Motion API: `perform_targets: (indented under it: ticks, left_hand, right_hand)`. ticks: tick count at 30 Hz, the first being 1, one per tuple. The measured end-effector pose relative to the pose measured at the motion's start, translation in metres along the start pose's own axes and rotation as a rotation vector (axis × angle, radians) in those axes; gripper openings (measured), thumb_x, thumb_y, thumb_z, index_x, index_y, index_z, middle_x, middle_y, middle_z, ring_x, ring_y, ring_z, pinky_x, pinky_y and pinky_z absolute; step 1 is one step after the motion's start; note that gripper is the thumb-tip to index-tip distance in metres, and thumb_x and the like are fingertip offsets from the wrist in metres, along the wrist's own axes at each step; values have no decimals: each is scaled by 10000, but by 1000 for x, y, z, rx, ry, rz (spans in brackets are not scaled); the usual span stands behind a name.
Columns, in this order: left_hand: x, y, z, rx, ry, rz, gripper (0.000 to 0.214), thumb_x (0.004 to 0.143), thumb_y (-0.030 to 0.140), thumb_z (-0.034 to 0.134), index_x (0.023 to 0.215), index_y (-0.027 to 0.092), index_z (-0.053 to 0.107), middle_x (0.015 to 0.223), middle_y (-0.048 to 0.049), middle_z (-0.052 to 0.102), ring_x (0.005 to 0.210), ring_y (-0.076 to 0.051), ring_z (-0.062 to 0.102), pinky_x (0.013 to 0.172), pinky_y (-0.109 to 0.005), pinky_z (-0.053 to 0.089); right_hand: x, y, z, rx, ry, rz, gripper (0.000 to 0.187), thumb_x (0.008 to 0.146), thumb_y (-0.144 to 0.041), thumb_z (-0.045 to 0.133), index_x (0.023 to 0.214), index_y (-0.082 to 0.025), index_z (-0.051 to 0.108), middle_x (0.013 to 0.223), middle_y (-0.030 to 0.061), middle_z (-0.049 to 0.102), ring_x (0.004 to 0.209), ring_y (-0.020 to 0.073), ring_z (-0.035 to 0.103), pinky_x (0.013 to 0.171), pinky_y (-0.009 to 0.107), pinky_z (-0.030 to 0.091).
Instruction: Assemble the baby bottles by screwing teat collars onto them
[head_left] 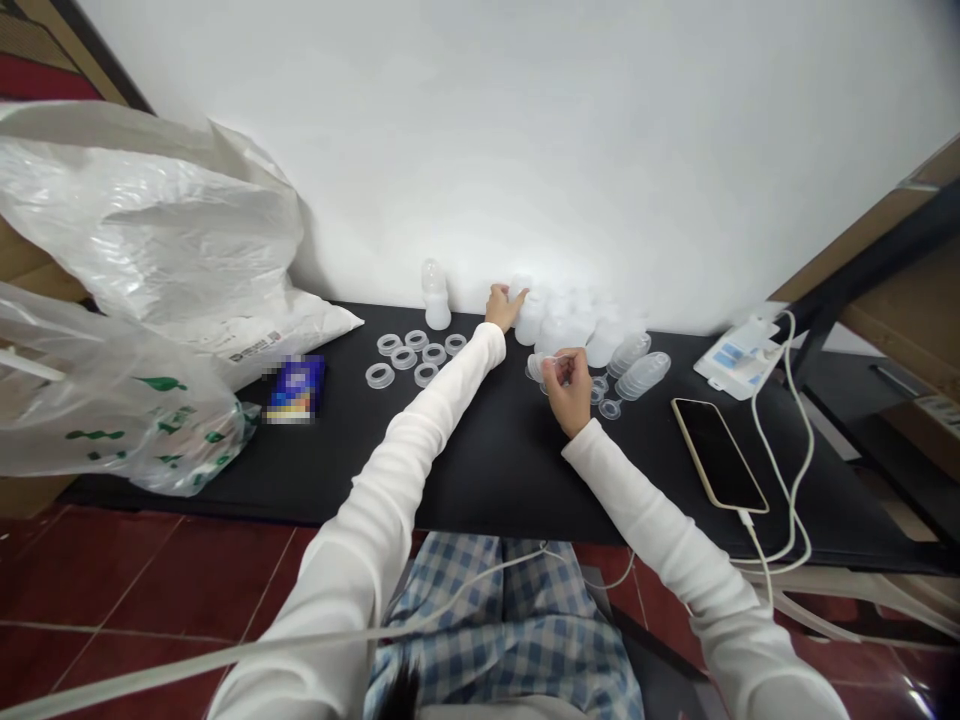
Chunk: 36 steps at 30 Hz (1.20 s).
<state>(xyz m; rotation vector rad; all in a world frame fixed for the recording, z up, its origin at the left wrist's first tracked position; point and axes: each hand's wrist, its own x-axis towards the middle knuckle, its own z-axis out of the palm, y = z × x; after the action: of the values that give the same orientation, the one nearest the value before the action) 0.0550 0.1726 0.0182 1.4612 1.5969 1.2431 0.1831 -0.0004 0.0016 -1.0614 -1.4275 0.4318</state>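
The left hand point(504, 306) reaches to the back of the black table point(480, 470), its fingers curled around a translucent white plastic bottle point(529, 318) standing against the wall. Nearer, the right hand point(568, 386) pinches a small clear plastic cap point(538, 366) just above the tabletop, with clear plastic rings point(414, 356) lying well to the left.

Seven clear rings point(403, 357); one bottle point(435, 296) standing apart; two plastic bags point(142, 215); one phone point(718, 455); one blue packet point(297, 387).

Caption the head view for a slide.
Left hand touches a translucent bottle by the wall; right hand holds a clear part over the black table.
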Motion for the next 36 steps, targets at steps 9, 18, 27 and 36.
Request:
perform_targets:
  ticks: [9,18,27,36]
  left_hand:
    - [-57,-1,-52,103,260,501,494,882,602,624,1212,243,547,1115,-93,558,1063,-225,602,1016,-407,473]
    - [-129,-44,-100,554,48,988,559,857,644,622,1227,230,687,1015,-100,656,871,-213,661,770,-337,524]
    - [-130,-44,-112,501,-162,901,583,854,654,621,1215,201,697,1024,-97,769,884,-232,726,833,-351,545]
    - [-131,-44,-113,446,-242,799,528,822,603,686,1185,219,680,1130,-76,761,1003,-238,729,895,-354,541]
  right_hand:
    - [3,7,-1,57,68,-7,292,915,-495,594,1021,-235,515,851,5,567,733,132,561,691,304,503]
    - [2,5,-4,131,-256,-98,268,945,-487,580,1085,-260,557,987,35,626,842,161,645,771,324,567]
    - [9,6,-17,-152,-475,-435,197,1012,-371,438,1034,-256,597,1131,102,686,1065,226,667,914,423,572]
    - [11,8,-19,-291,-526,-460,265,1024,-408,426,1066,-267,646,1152,92,722,1065,229,687,923,418,559]
